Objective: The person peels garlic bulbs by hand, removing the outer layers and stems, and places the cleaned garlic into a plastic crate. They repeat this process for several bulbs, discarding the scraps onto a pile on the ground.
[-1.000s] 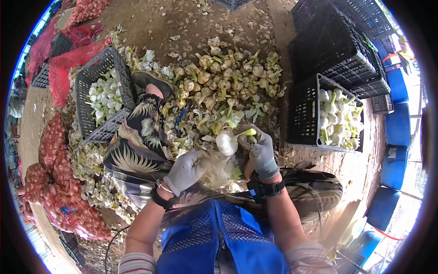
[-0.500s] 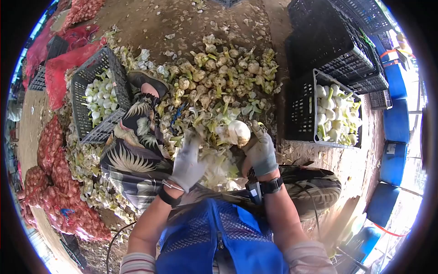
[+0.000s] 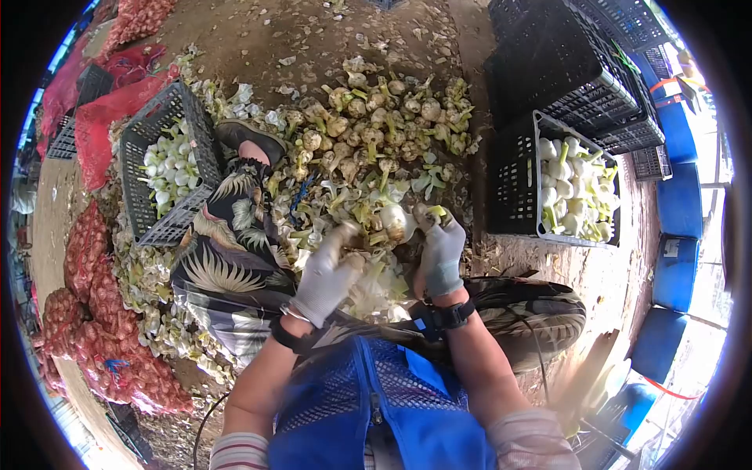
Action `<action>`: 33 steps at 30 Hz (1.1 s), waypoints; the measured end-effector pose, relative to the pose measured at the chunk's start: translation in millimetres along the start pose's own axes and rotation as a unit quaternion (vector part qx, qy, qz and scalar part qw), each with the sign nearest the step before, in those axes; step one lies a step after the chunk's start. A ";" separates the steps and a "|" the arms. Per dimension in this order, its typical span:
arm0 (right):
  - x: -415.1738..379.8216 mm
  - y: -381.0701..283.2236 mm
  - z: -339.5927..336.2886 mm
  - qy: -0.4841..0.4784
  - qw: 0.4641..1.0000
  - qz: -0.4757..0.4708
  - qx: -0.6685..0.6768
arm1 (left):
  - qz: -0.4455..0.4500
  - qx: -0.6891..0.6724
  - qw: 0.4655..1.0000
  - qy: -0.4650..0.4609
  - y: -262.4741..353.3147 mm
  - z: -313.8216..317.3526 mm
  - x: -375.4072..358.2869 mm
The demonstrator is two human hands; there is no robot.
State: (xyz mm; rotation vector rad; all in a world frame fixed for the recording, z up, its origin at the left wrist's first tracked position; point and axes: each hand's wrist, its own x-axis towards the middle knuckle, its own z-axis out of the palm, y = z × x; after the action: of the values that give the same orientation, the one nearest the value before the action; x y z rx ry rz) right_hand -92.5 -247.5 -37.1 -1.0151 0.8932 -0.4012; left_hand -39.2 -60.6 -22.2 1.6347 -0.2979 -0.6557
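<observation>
Head view: round bulb (image 3: 395, 222), papery peelings (image 3: 377, 291)

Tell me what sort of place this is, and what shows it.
It looks like a work area for cleaning garlic, perhaps in a shed: brownish bulbs are heaped among peelings on the ground, a black crate holds white bulbs, and filled red net sacks lie at the left.
</observation>
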 end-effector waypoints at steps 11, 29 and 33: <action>-18.3 6.7 7.7 -0.216 0.855 -0.340 -0.327 | -0.089 -0.067 0.994 -0.017 9.9 1.9 15.5; -20.7 7.8 14.9 -0.127 0.988 -0.054 -0.062 | -0.160 -0.078 0.984 -0.031 -11.9 -1.1 14.4; -12.4 5.8 9.8 -0.102 0.993 -0.034 -0.056 | -0.087 0.098 0.991 -0.016 -5.5 -10.2 6.5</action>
State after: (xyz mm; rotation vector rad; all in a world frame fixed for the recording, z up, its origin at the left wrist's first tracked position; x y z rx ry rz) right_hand -92.6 -230.9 -34.3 -1.1708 0.7051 -0.3004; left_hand -29.1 -54.8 -28.6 1.8534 -0.2497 -0.8061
